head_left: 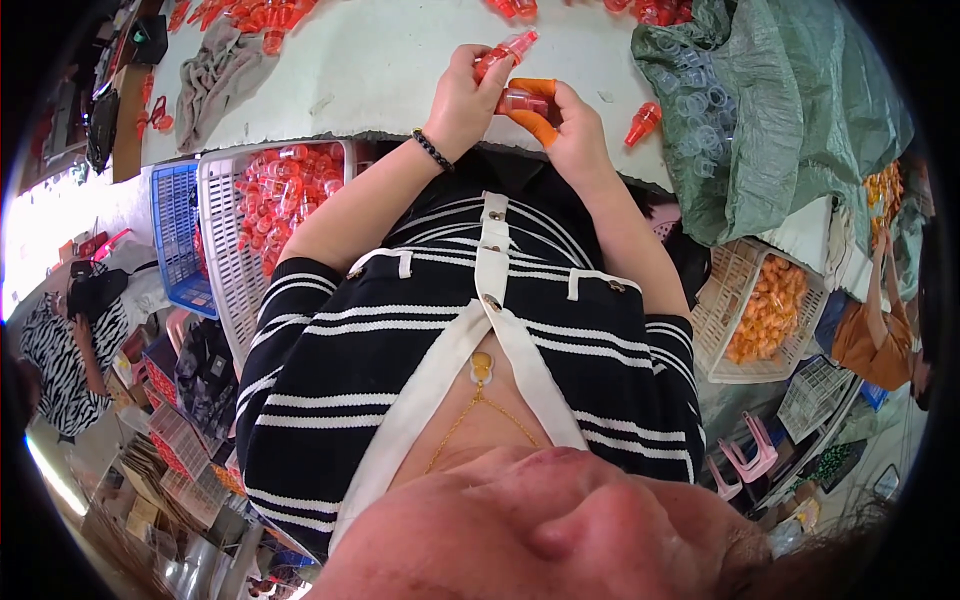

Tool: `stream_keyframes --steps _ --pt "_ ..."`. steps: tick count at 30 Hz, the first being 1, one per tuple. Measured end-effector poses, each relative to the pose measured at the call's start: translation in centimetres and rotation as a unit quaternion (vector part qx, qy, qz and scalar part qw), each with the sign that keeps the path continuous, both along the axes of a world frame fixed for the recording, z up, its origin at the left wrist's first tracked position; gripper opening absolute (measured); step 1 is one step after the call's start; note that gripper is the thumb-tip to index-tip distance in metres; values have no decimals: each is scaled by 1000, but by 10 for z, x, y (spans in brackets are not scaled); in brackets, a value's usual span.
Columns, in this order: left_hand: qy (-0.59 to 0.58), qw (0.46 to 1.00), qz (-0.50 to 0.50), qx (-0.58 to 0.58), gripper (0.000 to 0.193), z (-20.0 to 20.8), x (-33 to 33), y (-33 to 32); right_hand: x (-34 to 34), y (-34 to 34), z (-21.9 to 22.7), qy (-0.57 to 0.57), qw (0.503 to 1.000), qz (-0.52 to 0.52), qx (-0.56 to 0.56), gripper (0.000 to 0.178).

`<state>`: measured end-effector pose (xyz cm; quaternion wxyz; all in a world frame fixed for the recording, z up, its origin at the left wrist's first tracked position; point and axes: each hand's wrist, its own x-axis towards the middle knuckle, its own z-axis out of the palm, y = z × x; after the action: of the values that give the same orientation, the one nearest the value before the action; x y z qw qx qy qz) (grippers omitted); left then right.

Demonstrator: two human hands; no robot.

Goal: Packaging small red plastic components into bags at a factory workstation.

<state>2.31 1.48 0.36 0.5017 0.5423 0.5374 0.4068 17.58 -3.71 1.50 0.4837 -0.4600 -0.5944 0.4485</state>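
Observation:
Over the near edge of the white table (400, 75), my left hand (464, 98) is closed around a red, bottle-shaped plastic piece (508, 54) with a clear cover, tilted up to the right. Just below it, my right hand (577, 132) pinches a second red piece in clear plastic (522, 101). Orange covers (534, 124) sit on that hand's thumb and finger. The two pieces are close together; whether they touch is unclear. A loose red piece (643, 124) lies on the table to the right of my right hand.
A green woven sack (790, 120) at right holds many clear plastic cups (697, 105). White baskets hold red pieces (290, 195) on the left and orange pieces (768, 310) on the right. A grey cloth (222, 80) and red pieces (270, 15) lie at the table's far left.

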Motion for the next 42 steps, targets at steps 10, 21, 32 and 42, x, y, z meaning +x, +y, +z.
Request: stream_keyframes --steps 10,21,32,42 --pt "119 975 -58 180 37 25 -3 -17 10 3 -17 153 943 84 -284 24" --pt "120 968 -29 216 36 18 -14 -23 -4 1 -13 177 944 85 -265 30" --pt "360 932 -49 -8 36 53 -211 -52 10 5 -18 99 980 85 -153 30" --pt "433 890 -59 132 45 44 -225 -58 -8 11 -14 311 894 166 -278 52"
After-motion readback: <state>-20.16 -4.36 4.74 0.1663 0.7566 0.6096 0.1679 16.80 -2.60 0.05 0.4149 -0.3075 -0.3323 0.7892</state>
